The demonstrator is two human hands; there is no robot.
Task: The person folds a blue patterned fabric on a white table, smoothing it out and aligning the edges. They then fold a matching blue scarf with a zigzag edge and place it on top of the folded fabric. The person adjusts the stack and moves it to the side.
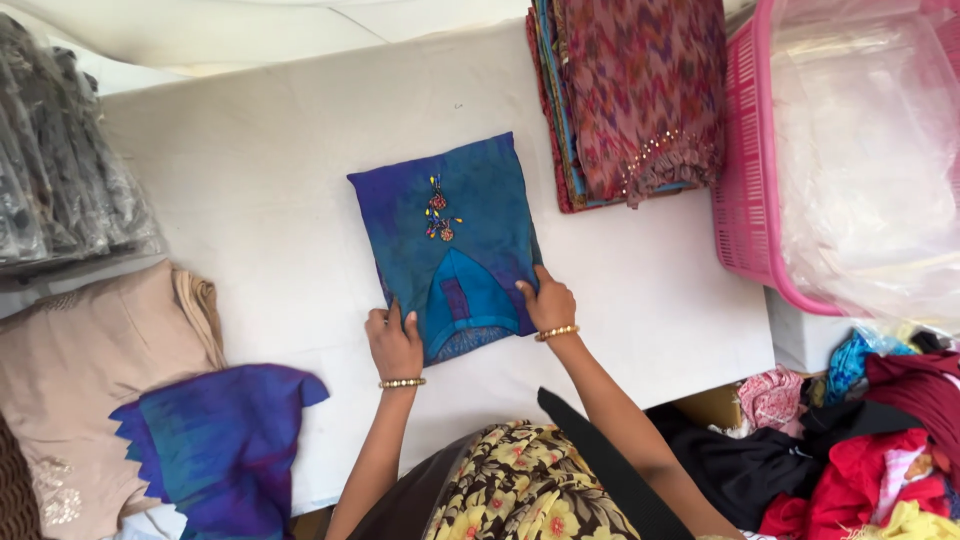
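**A:** Now, starting at the far left: a stack of dark garments in clear plastic bags (60, 160) sits at the desk's left edge, glossy and wrinkled. Below it lies a beige garment (90, 370), with a loose blue-purple cloth (220, 445) draped over its near corner.

**B:** And in the middle of the white desk (250, 190), the folded blue garment (450, 245). Which way does it run?

**A:** Its long axis goes from the person outward, tilted slightly to the left at the far end. The bead embroidery (438, 208) sits on the far half; the neckline opening points back toward the person.

**B:** The hands?

**A:** The left hand (394, 345) is at the near left corner, fingers curled onto the edge; a loose grip, touching, though I can't tell if it pinches the cloth. The right hand (548, 303) rests on the near right edge, fingers flat, pressing rather than clasping. So the garment lies between both hands and stretches away from them. Each wrist carries a gold bead bracelet.

**B:** Further right?

**A:** A pile of folded patterned fabrics (635, 95), reddish on top, at the far edge. Then a pink plastic basket (745, 170) lined with a clear bag, and below it a heap of mixed clothes (860, 450), red, black, yellow.
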